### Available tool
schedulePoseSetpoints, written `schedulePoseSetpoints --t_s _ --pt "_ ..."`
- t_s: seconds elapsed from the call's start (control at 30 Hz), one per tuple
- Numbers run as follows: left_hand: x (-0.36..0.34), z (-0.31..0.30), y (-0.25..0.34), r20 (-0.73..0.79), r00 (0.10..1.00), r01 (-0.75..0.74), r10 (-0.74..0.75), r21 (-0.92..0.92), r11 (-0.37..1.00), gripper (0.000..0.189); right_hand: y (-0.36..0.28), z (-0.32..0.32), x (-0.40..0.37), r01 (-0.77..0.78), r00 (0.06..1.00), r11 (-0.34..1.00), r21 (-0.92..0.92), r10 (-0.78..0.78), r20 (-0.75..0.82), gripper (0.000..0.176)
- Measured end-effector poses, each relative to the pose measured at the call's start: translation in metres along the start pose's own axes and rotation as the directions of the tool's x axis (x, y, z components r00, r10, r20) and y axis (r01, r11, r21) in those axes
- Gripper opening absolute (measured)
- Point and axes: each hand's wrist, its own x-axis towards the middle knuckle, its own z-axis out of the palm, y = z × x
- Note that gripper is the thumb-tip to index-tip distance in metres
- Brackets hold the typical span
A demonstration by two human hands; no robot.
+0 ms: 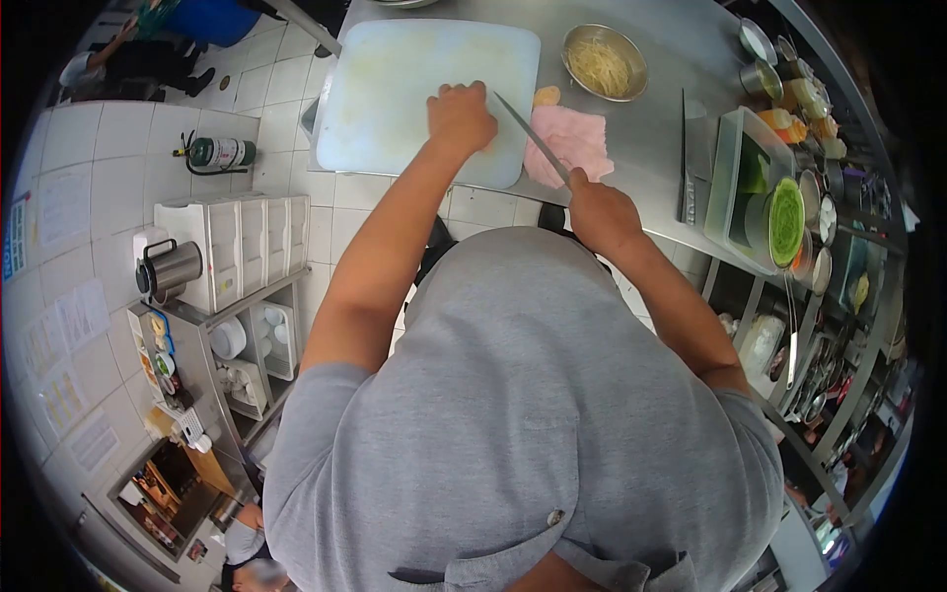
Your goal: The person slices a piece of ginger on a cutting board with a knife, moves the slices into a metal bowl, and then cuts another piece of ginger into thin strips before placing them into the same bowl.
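Note:
A white cutting board (pixel 395 74) lies on the steel counter. My left hand (pixel 462 118) rests on its right half, fingers curled down toward the surface; anything beneath them is hidden. My right hand (pixel 602 212) grips a kitchen knife (pixel 538 140) by its handle, near the counter's front edge. The blade slants up and left across a pink cloth (pixel 577 143), with its tip over the board close to my left hand. Beside the board's right edge sits a small pale-orange piece (pixel 546 96). A metal bowl (pixel 639 87) behind the cloth holds thin yellowish strips (pixel 599 67).
To the right stand a clear plastic container (pixel 728 163) and a strainer (pixel 786 222) with chopped greens. A long dark, thin tool (pixel 683 148) lies beside them. At left are a fire extinguisher (pixel 221 152), a metal jug (pixel 173 268) and drawers (pixel 242 247). Other people appear at the far left.

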Motion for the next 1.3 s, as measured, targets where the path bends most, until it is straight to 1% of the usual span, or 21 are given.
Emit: schedulePoseSetpoints --t_s 0.03,0.1,0.23,0.3,0.33,0.37,0.4,0.47,0.5,0.57,0.6,0.67,0.73,0.77,0.8,0.83,0.9,0.93,1.0,1.2,1.3 --pt "0.011 0.006 0.004 -0.007 1.000 0.010 -0.010 -0.004 1.000 0.026 0.001 0.006 0.001 0.009 1.000 1.000 -0.009 -0.009 0.000 0.028" --pt "0.029 0.016 0.009 0.172 0.977 0.106 -0.123 0.103 0.989 0.033 0.003 0.013 0.001 -0.021 1.000 1.000 0.013 0.021 -0.002 0.028" --pt "0.038 0.008 -0.019 0.100 0.994 0.043 -0.050 0.068 0.997 0.024 -0.004 0.011 -0.005 -0.055 0.998 0.997 0.048 0.054 0.029 0.032" --pt "0.037 -0.016 -0.055 -0.289 0.952 -0.038 -0.100 -0.437 0.899 0.016 -0.002 0.009 -0.007 -0.107 0.993 0.992 0.069 0.103 0.064 0.034" --pt "0.036 -0.035 -0.082 -0.506 0.854 -0.147 -0.121 -0.458 0.877 0.012 -0.002 0.009 -0.004 -0.100 0.994 0.991 0.088 0.095 0.057 0.034" --pt "0.028 -0.068 -0.101 -0.616 0.766 -0.153 -0.187 -0.456 0.877 0.013 -0.001 0.010 -0.005 -0.110 0.992 0.991 0.081 0.104 0.071 0.034" --pt "0.036 -0.082 -0.139 -0.732 0.625 -0.113 -0.271 -0.428 0.897 0.013 0.001 0.011 -0.008 -0.125 0.989 0.990 0.067 0.119 0.088 0.035" --pt "0.028 -0.130 -0.185 -0.886 0.359 -0.098 -0.293 -0.348 0.932 0.014 0.001 0.015 -0.007 -0.111 0.992 0.991 0.074 0.105 0.074 0.034" --pt "0.031 -0.135 -0.216 -0.912 0.280 -0.013 -0.301 -0.317 0.948 0.015 0.002 0.015 -0.008 -0.087 0.995 0.994 0.073 0.083 0.060 0.033" --pt "0.032 -0.124 -0.275 -0.784 0.473 0.212 -0.402 -0.341 0.916 0.020 0.000 0.012 -0.007 -0.091 0.994 0.994 0.066 0.087 0.061 0.031" --pt "0.031 -0.105 -0.270 -0.780 0.478 0.200 -0.404 -0.351 0.915 0.020 -0.002 0.009 -0.005 -0.072 0.996 0.995 0.065 0.068 0.056 0.029" --pt "0.018 -0.083 -0.256 -0.829 0.503 0.433 -0.244 -0.002 0.901 0.033 -0.009 -0.002 -0.004 -0.070 0.996 0.996 0.049 0.067 0.052 0.029" --pt "-0.008 -0.053 -0.198 -0.700 0.713 0.021 -0.041 -0.038 0.999 0.042 -0.010 -0.001 -0.002 -0.060 0.996 0.997 0.042 0.057 0.065 0.028" --pt "-0.017 -0.028 -0.166 -0.596 0.802 -0.177 -0.031 -0.287 0.941 0.035 -0.008 0.004 0.000 -0.020 1.000 0.998 0.052 0.019 0.025 0.028" --pt "-0.030 -0.011 -0.128 -0.360 0.931 -0.142 -0.065 -0.519 0.843 0.029 -0.008 0.007 0.002 0.024 1.000 0.998 0.056 -0.023 -0.017 0.028" --pt "-0.045 -0.002 -0.095 -0.400 0.904 -0.316 0.152 -0.382 0.869 0.027 -0.010 0.004 0.002 0.026 1.000 0.998 0.052 -0.025 -0.010 0.028" --pt "-0.057 0.016 -0.056 -0.390 0.881 -0.411 0.268 -0.352 0.841 0.026 -0.019 -0.011 0.001 0.054 0.998 0.999 0.002 -0.054 0.032 0.030" --pt "-0.059 0.020 -0.047 -0.388 0.884 -0.406 0.260 -0.359 0.841 0.026 -0.021 -0.015 0.001 0.054 0.998 0.999 -0.003 -0.054 0.040 0.030" --pt "-0.062 0.024 -0.038 -0.320 0.935 -0.277 0.149 -0.404 0.872 0.024 -0.025 -0.020 -0.001 0.077 0.997 0.997 -0.028 -0.076 0.034 0.030" --pt "-0.059 0.023 -0.044 -0.340 0.919 -0.333 0.199 -0.403 0.852 0.022 -0.034 -0.037 -0.006 0.098 0.992 0.993 -0.062 -0.093 0.080 0.033" --pt "-0.059 0.022 -0.044 -0.303 0.938 -0.298 0.171 -0.447 0.844 0.021 -0.030 -0.033 -0.003 0.112 0.991 0.989 -0.096 -0.105 0.077 0.034"
